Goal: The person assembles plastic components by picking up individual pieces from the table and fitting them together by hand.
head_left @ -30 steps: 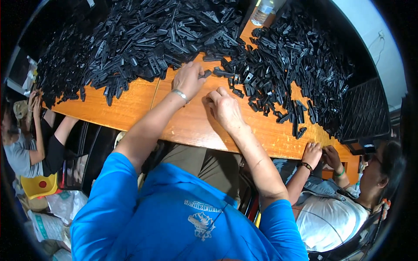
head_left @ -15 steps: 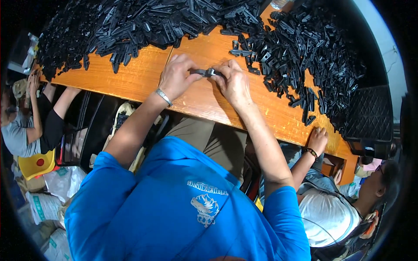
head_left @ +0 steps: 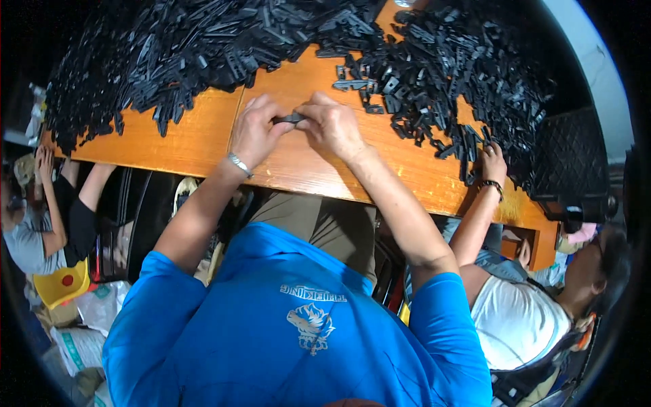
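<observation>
Over the wooden table [head_left: 298,163], a small elongated black plastic part [head_left: 289,118] bridges my two hands. My left hand [head_left: 258,132] pinches its left end between thumb and fingers. My right hand [head_left: 333,126] grips the other end, and its fingers hide much of that side. Whether the part is one piece or two fitted together, I cannot tell. Beyond my hands spreads a big heap of long black plastic parts [head_left: 210,51]. To the right lies another heap of smaller black plastic pieces [head_left: 441,74].
At the right, a co-worker's hand [head_left: 493,165] reaches into the right heap's near edge. A black crate [head_left: 573,156] stands at the table's right end. Another person [head_left: 34,234] sits at the far left, near a yellow seat [head_left: 62,285] and white sacks [head_left: 81,347].
Both my hands have shifted left in view with the black part, drawing slightly closer together. The co-worker's hand has moved up to the right heap.
</observation>
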Demonstrator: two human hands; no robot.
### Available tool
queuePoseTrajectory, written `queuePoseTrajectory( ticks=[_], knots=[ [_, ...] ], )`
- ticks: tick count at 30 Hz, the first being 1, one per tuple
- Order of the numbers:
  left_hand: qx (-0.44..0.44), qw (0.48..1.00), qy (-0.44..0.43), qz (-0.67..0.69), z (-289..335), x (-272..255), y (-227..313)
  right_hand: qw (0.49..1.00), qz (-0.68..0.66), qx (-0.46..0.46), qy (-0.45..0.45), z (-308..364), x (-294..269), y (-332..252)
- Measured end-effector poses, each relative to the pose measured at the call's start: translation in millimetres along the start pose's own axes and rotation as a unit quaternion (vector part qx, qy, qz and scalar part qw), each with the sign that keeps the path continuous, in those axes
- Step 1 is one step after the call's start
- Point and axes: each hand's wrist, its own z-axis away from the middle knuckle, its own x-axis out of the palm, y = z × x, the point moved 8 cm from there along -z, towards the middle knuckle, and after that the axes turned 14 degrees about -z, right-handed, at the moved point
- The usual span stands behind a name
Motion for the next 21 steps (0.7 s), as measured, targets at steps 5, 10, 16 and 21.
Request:
queuePoseTrajectory(
  ticks=[5,10,16,21],
  knots=[
    [-0.043,0.965,-0.257,-0.024,35.9,-48.6,-20.4,0.995,-0.038,0.038,-0.081,33.4,7.4,-22.3],
    [-0.100,0.955,-0.279,0.019,59.7,-122.8,-66.7,0.978,0.115,0.116,0.126,55.2,-87.6,19.2],
    [-0.005,0.996,-0.085,-0.014,-49.3,-21.1,33.0,0.956,0.236,0.162,0.056,48.8,-102.5,49.2],
    [0.067,0.995,-0.006,-0.078,-105.2,62.0,75.6,0.955,0.229,0.187,0.016,40.3,-101.0,60.8]
  ],
)
